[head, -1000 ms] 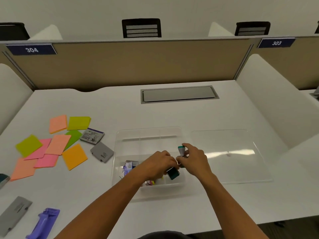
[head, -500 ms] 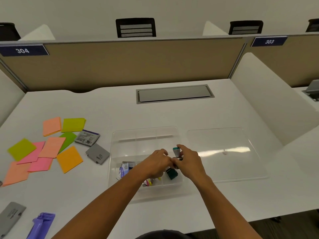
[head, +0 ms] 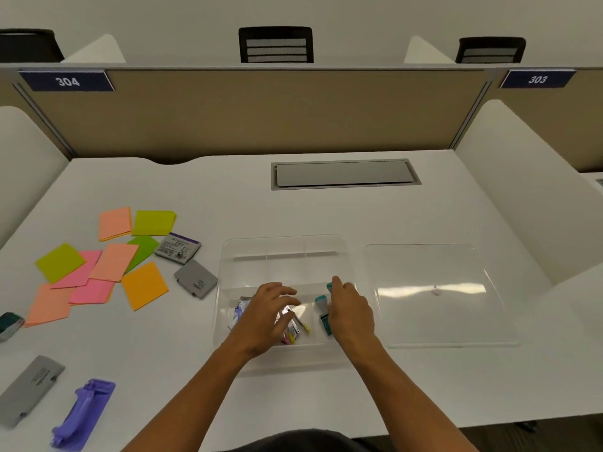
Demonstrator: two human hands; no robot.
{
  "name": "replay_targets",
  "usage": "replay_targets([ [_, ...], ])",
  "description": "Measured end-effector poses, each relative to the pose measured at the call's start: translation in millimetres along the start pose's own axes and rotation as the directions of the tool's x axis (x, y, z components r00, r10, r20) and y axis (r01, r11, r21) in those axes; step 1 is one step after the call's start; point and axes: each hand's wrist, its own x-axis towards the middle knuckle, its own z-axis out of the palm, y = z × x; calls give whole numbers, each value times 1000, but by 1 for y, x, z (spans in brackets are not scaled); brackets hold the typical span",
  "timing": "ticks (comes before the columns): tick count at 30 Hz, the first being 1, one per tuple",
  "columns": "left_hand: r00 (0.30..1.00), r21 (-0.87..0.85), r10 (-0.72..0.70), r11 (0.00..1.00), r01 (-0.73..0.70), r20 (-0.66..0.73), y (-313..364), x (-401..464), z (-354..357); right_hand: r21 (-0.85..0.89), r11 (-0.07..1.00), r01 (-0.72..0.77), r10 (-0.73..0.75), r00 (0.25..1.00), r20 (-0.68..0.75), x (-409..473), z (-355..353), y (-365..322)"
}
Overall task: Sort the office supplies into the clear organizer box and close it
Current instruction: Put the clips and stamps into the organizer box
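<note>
Both hands are over the clear organizer box [head: 284, 252] in the middle of the white desk [head: 326, 216]. The left hand [head: 267, 316] hovers over the front-middle compartment with fingers spread loose and nothing in them; under it lies a jumble of small clips and bits [head: 295, 327] with yellow and pink ends. Some little purple-and-white packets [head: 240, 309] sit in the front-left compartment, half hidden by that hand. The right hand [head: 350, 313] is at the front-right compartment, fingers curled beside the teal pieces [head: 323, 308] there, touching at least one of them, but I honestly can't tell if it's really gripping or just resting against it. The back row of compartments looks bare.

The box's clear lid [head: 434, 291] lies flat on the desk just right of the box, so it's not closed.

Still outside on the left: a scatter of sticky note pads [head: 107, 262] in orange, pink, green and yellow, a staples box [head: 177, 247], a gray case [head: 195, 278] near the box, another gray case [head: 29, 389], a purple stapler-like thing [head: 83, 412] at the front edge, and a teal item [head: 9, 324] at the far left edge
</note>
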Motion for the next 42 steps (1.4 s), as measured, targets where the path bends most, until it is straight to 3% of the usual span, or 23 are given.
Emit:
replay_targets([
  [10,988,-66,-107,993,100,-113,-13,-22,-21,-29,999,-35,36,999,20,6,-3,0],
  [20,987,-52,-88,995,81,-138,-14,-37,-22,-64,997,-52,51,998,-21,1,4,-5],
  [26,980,-51,-93,995,85,-175,-15,-44,-29,-44,999,-30,32,998,56,-4,17,-4],
  [30,973,-83,-137,989,123,-186,-16,-51,-35,-126,991,48,-34,993,110,-9,19,-10],
  [37,950,-111,-223,973,203,-218,-26,-57,-48,33,981,191,-192,980,48,-16,2,-43],
  [42,921,-89,-294,956,280,-257,-37,-66,-57,90,927,365,-370,927,55,-22,11,-86],
])
